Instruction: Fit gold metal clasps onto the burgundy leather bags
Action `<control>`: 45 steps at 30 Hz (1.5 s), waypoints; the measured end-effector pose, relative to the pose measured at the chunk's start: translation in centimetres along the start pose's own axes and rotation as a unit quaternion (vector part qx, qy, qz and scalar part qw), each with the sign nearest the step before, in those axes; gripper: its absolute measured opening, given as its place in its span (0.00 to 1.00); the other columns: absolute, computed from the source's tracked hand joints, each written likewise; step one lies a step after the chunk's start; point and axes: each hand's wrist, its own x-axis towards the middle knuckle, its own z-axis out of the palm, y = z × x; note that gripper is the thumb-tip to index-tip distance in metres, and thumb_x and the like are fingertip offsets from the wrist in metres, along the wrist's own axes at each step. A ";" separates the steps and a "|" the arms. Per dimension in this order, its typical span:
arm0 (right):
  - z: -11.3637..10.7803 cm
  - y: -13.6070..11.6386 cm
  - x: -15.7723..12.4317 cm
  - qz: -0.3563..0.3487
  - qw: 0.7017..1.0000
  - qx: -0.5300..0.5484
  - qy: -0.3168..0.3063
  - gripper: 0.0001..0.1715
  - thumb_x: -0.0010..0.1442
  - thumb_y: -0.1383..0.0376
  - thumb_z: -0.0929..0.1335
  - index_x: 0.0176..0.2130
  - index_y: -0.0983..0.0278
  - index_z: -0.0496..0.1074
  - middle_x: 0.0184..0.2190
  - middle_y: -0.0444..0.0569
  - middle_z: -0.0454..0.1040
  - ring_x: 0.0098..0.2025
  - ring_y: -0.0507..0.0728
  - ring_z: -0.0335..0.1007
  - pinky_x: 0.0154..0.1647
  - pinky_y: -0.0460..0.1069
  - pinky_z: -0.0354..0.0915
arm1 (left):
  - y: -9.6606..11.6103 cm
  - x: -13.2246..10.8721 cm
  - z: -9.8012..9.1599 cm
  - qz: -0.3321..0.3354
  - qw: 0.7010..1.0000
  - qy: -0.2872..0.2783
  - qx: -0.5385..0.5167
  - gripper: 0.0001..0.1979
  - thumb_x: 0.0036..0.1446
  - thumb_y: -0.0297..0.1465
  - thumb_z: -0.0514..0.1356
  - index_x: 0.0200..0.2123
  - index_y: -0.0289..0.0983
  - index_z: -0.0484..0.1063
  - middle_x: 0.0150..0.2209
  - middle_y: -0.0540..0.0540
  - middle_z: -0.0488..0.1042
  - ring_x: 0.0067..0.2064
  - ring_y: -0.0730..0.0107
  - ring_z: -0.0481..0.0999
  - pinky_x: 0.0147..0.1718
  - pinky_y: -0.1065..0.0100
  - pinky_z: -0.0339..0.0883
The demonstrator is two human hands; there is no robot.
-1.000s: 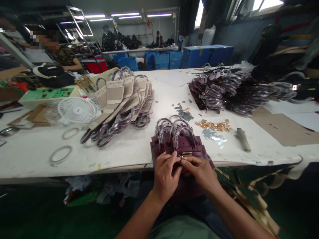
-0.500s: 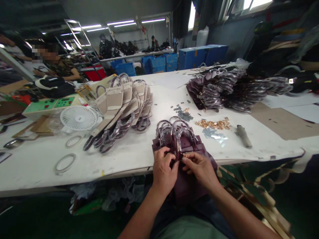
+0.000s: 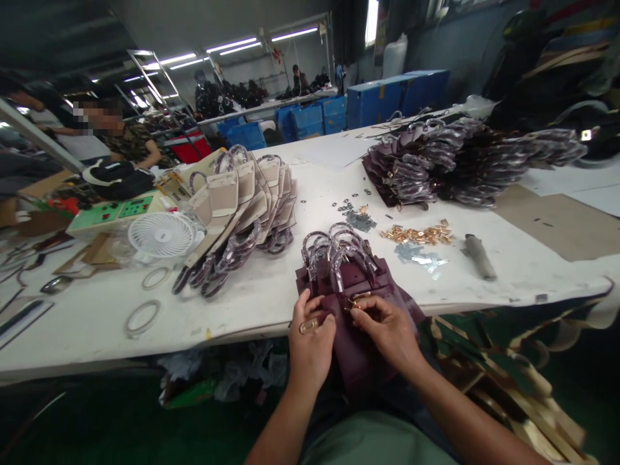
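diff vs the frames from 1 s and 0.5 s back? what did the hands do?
The left hand slid off the gold clasp to the left edge of the dark purple leather bag panels; a small gold oval piece now shows on its fingers. The right hand stays pinched at the clasp. The loose brass fittings and beige panel stack lie unchanged.

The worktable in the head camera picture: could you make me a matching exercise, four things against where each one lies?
Things:
1. small white fan
2. gold metal fittings
3. beige bag pieces
4. maroon bag piece

Places:
A. under both hands, at the near edge
B. left part of the table
C. fanned out beside the fan
D. right of centre, loose pile

Pairs: 1-B, 2-D, 3-C, 4-A
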 end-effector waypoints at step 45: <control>1.2 -2.1 0.6 -0.182 0.905 -0.384 -0.028 0.09 0.66 0.59 0.67 0.43 0.55 0.78 0.33 0.44 0.81 0.33 0.56 0.78 0.36 0.49 0.67 | -1.1 1.5 1.6 -0.018 0.996 0.007 -0.082 0.09 0.55 0.34 0.67 0.39 0.39 0.82 0.35 0.48 0.84 0.37 0.66 0.81 0.39 0.68 0.73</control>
